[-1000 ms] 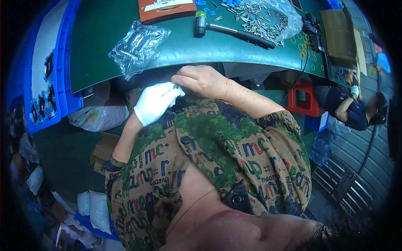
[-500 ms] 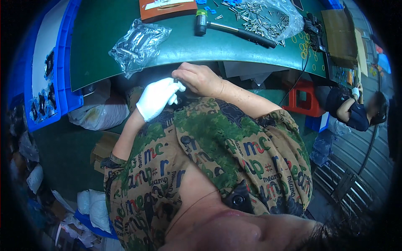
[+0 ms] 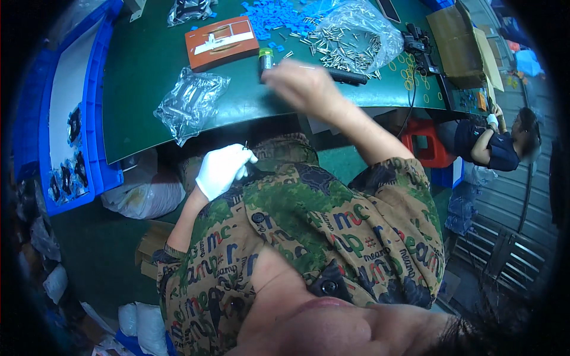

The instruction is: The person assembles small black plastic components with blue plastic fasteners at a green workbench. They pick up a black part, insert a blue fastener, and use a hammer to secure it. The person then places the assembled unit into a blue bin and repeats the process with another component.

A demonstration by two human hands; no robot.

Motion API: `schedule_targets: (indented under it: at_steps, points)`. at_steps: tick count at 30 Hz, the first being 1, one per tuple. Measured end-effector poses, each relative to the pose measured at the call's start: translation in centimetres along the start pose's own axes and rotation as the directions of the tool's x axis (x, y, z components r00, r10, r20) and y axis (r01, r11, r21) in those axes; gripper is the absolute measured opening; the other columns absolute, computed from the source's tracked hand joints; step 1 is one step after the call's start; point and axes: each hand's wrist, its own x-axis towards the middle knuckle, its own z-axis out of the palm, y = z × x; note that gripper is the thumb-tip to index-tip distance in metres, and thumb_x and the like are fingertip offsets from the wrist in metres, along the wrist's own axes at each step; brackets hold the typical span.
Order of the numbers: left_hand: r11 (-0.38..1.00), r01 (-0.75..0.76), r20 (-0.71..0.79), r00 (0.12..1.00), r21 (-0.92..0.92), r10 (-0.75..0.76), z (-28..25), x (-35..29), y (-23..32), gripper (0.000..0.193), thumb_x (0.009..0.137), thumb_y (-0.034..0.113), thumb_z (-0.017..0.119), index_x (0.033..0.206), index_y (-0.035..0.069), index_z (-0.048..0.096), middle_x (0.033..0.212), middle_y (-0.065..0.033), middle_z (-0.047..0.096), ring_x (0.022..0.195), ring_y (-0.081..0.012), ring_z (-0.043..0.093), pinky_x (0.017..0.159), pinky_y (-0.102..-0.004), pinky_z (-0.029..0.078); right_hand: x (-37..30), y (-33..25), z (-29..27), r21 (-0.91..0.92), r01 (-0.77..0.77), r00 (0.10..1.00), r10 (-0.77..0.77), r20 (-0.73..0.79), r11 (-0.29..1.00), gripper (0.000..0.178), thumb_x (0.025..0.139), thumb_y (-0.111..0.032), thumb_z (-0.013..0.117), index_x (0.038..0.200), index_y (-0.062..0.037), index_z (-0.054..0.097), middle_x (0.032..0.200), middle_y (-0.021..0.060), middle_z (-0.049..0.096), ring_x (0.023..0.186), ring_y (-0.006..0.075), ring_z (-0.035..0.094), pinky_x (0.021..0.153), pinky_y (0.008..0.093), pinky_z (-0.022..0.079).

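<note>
My left hand (image 3: 224, 171), in a white glove, is closed in front of my body below the table edge. A tiny metal piece (image 3: 246, 143) pokes up from its fingertips; the rest is hidden. My bare right hand (image 3: 306, 89) is raised over the near part of the green table (image 3: 139, 98), its fingers smeared by motion. It covers part of a hammer with a green-and-black head (image 3: 265, 59) and a black handle (image 3: 349, 77). Whether it touches the hammer I cannot tell. Beyond it lie many loose metal pins (image 3: 338, 47), partly in a clear plastic bag (image 3: 389, 44).
An orange-brown box (image 3: 199, 53) and a clear bag of dark parts (image 3: 190, 101) lie left of the hammer. Small blue pieces (image 3: 270, 18) are heaped farther back. A blue crate (image 3: 98, 142) stands at left, a cardboard box (image 3: 460, 44) at right. Another person (image 3: 496, 142) works at far right.
My right hand has left my left hand and moved up over the table by the hammer. My left hand stays low. The view has shifted, showing more of the table's far side.
</note>
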Motion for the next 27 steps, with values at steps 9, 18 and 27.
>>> schedule_targets:
  at_steps: [9,18,27]
  points:
    - [0.997,-0.031,0.006,1.0,0.065,0.031,-0.1,-0.2,0.4,0.027,0.101,0.021,0.059,0.095,-0.003,0.071,0.065,-0.0012,0.056,0.059,-0.0073,0.054,0.061,-0.0243,0.047,3.0,8.7,0.1,-0.329,-0.218,0.913,0.311,0.264,0.919,0.027,0.097,-0.031,0.062,0.116,-0.0136,0.071,0.109,0.0116,0.067,0.099,0.0349,0.068,0.084,0.0464,0.055]
    - [0.98,-0.067,0.031,0.998,0.188,0.062,-0.5,0.0,0.3,0.028,0.102,0.026,0.052,0.096,0.007,0.072,0.067,-0.0011,0.059,0.059,-0.0084,0.057,0.06,-0.0253,0.048,3.9,11.4,-0.7,-0.279,0.013,0.947,0.078,0.312,0.96,0.021,0.098,-0.022,0.061,0.115,-0.0135,0.071,0.102,0.0108,0.063,0.095,0.0343,0.066,0.08,0.0448,0.055]
    - [0.98,-0.007,0.034,0.999,0.2,0.0,-0.2,0.4,0.8,0.031,0.103,0.028,0.053,0.095,0.006,0.072,0.066,-0.0026,0.059,0.058,-0.0097,0.057,0.059,-0.0269,0.047,3.0,2.5,-1.8,0.565,-0.506,0.848,0.258,0.462,0.652,0.022,0.102,-0.018,0.061,0.115,-0.0019,0.07,0.098,0.0062,0.073,0.076,0.0112,0.069,0.074,0.026,0.056]
